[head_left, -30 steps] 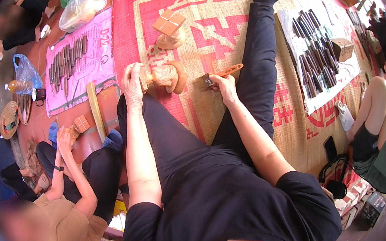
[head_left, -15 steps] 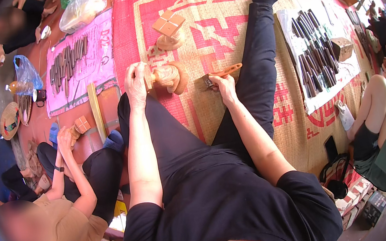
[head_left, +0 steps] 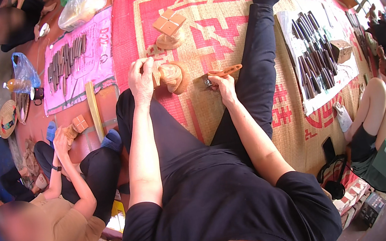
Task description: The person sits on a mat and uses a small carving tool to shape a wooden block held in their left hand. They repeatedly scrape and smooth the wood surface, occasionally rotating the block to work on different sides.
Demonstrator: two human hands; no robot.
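Between my legs a carved pale-wood piece (head_left: 172, 78) lies on its side on the mat. My left hand (head_left: 142, 82) is closed over its left end, fingers wrapped across the top and hiding that end. To the right, my right hand (head_left: 224, 88) grips a flat brush (head_left: 225, 71) with an orange handle, its dark head pointing left toward the carving and apart from it. Just beyond, a second carved wooden piece (head_left: 171, 39) stands upright, its square top marked with a pale cross.
A red and tan woven mat (head_left: 230, 110) spreads under me. Many dark-handled carving tools (head_left: 313, 56) lie on a white sheet at right, others on a pink cloth (head_left: 103, 69) at left. A wooden strip (head_left: 94, 109) lies near a co-worker (head_left: 75, 204), who holds another carving.
My left hand has shifted slightly right and its fingers have moved over the end of the carving, which has turned a little. My right hand with the brush has barely moved.
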